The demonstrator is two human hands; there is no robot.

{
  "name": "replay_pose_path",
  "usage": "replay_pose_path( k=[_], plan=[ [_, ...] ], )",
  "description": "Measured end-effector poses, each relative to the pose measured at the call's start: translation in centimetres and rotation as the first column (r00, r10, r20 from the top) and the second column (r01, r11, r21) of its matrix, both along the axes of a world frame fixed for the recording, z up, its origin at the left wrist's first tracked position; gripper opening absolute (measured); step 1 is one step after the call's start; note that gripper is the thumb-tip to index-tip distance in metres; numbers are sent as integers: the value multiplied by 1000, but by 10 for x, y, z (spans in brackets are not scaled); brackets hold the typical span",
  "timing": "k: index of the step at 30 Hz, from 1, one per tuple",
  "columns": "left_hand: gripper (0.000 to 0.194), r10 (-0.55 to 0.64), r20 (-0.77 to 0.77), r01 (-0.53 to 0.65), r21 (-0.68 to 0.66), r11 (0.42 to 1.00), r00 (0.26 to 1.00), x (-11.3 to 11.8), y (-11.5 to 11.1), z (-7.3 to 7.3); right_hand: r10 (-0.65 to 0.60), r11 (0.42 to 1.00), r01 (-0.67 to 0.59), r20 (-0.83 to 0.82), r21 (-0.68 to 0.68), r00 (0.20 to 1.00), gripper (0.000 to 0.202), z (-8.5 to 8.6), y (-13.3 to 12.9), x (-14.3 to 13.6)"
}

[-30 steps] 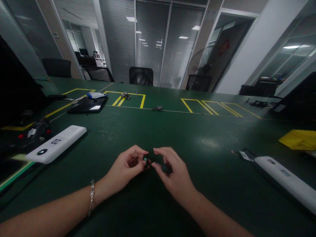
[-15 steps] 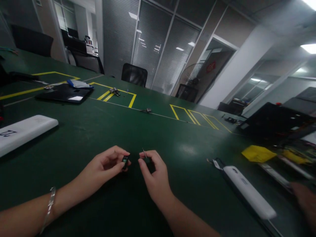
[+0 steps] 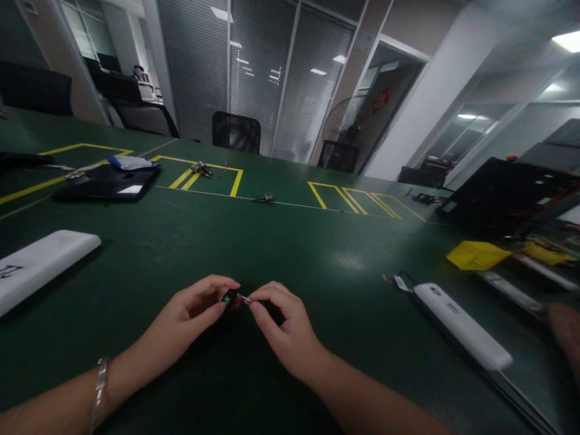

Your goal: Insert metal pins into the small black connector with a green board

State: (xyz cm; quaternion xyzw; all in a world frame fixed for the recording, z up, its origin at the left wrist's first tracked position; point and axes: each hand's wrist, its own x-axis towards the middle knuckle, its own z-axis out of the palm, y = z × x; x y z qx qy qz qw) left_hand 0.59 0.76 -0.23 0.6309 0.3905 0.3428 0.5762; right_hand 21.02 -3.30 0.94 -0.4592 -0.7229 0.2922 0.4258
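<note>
Between the thumb and fingers of my left hand (image 3: 203, 308) is a small black part (image 3: 229, 296) with a green face. My right hand (image 3: 285, 326) pinches a thin metal rod (image 3: 245, 299), whose tip points left at the black part. Whether the tip touches or enters the part is too small to tell. Most of the rod's other end is hidden by my right fingers. Both hands are held close together above the green table (image 3: 290, 248).
A white box (image 3: 45, 266) lies at left, a black folder (image 3: 104, 184) beyond it. Small metal parts (image 3: 202, 169) and another metal piece (image 3: 265, 198) lie farther off. At right are a white power strip (image 3: 462, 326), a yellow object (image 3: 478, 255) and another person's hand (image 3: 564, 326).
My right hand has turned the rod from upright to nearly level and brought its tip up to the black part. My left hand keeps its hold. The view has shifted slightly.
</note>
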Motion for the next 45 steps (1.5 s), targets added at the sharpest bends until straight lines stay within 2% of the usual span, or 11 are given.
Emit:
replay_pose_path(
  k=[7, 13, 18, 26, 32, 39, 45],
  plan=[
    [30, -6, 159, 26, -126, 992, 987, 1, -1, 4, -17, 1000, 17, 6, 14, 1000, 16, -3, 4, 4],
    [33, -37, 134, 50, -100, 994, 990, 3, -3, 4, 70, 997, -71, 58, 13, 996, 28, -6, 2, 4],
    [33, -69, 77, 76, -90, 993, 995, 5, -4, 8, 20, 999, -24, 120, 30, 993, 30, -9, 1, 2],
    [27, -90, 93, 94, -46, 995, 992, 3, -5, 1, -7, 999, -2, 174, 53, 985, 25, -11, 2, 3],
    [29, -92, 14, 91, 36, 995, 996, 1, -8, 5, 0, 999, -8, 210, 35, 978, 25, -9, 1, 2],
    [28, -85, -93, 110, 307, 945, 992, 0, -9, 9, -8, 998, -5, 208, 62, 978, 19, -9, 2, 3],
    [27, -72, -142, 113, 306, 945, 987, -1, -9, 12, 4, 1000, -9, 184, 27, 983, 15, -7, 1, 2]
  ],
)
